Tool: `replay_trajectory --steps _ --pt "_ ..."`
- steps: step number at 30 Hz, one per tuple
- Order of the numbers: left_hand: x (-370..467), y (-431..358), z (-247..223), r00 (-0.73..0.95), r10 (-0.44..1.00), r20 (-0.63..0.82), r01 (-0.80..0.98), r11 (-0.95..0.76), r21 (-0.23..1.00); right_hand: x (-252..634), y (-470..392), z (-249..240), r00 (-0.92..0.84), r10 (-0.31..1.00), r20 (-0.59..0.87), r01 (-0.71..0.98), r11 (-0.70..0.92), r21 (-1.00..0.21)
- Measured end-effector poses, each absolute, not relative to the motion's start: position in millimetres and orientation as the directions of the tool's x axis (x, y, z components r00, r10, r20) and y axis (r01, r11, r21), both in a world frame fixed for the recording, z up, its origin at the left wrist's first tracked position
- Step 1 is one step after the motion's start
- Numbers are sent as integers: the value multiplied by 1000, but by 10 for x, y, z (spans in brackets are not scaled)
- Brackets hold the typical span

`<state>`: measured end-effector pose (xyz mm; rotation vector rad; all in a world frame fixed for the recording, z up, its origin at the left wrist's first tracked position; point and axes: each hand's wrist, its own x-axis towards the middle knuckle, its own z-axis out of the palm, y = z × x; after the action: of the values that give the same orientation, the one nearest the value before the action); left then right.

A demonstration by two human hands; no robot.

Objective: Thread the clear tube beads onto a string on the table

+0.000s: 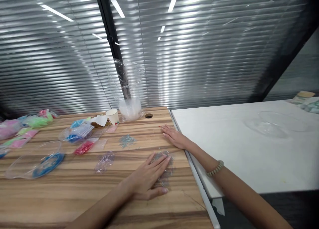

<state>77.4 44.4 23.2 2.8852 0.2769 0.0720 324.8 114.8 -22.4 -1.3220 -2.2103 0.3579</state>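
Note:
My left hand (151,178) lies flat over a pile of thin, clear greyish sticks (163,179) near the right edge of the wooden table (74,195). Its fingers are stretched out and partly cover the pile. Farther back, my right hand (175,137) rests with extended fingers on the wood, and its wrist crosses the table's edge. Nothing shows in its grasp. Left of my left hand is a small heap of purplish clear pieces (104,162). A bluish-green heap of similar pieces (127,141) sits beyond it.
Clear trays (15,169), one with blue pieces (48,165), stand left. Small bags, including one of red pieces (84,148), lie behind. A paper cup (113,116) and a plastic-wrapped white stack (131,109) are at the back. A white table (211,132) adjoins on the right.

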Motion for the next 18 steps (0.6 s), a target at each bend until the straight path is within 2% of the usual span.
replay_trajectory --steps 10,18 --pt "784 443 242 982 189 -18 189 -959 211 3218 1259 -321 -401 842 361 765 524 -374" --pt "657 569 232 968 232 95 202 -946 254 3219 1254 -320 -420 849 321 776 520 -358"
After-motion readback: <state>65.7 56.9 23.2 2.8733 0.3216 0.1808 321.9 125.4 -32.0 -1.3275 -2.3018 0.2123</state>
